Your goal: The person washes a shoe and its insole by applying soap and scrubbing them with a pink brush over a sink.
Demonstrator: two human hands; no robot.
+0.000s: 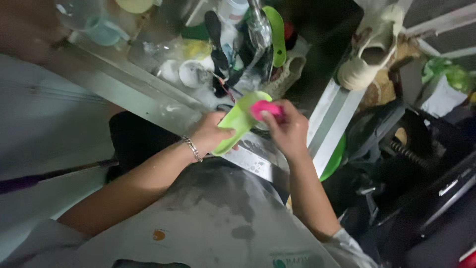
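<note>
My left hand [212, 133] grips a light green insole [239, 120] by its lower end, over the edge of a metal sink [148, 101]. My right hand [289, 129] holds a pink brush or sponge [265, 109] pressed against the upper part of the insole. A silver bracelet [192, 148] sits on my left wrist. A second green insole [275, 34] stands upright in the sink beside a black one [216, 34].
The sink holds suds, white cups [191, 73] and a beige shoe [287, 74]. Another beige shoe [374, 47] rests on the sink's right rim. A faucet [259, 25] rises at the back. Dark bags and clutter [411, 164] fill the floor at right.
</note>
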